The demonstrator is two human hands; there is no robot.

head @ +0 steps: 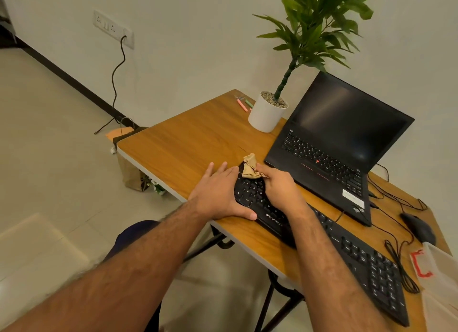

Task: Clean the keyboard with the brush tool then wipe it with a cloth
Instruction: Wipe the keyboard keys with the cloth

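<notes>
Head view: wiping step looks underway, brush nowhere in sight. Right hand [277, 185] pinches the bunched tan cloth [251, 169] on the keyboard [366, 264] at its end farthest from the mouse [418, 226]. Left hand [218, 193] lies flat w/ fingers straight, thumb along the keyboard's front edge, steadying it. Next, prob: drag cloth along the keys toward the mouse end, keeping pressure even.

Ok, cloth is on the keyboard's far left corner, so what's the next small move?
Probably draw the cloth rightward along the keys: the right hand pinches it at the keyboard's left end, the left hand steadies that end, and the rest lies unwiped.
</notes>
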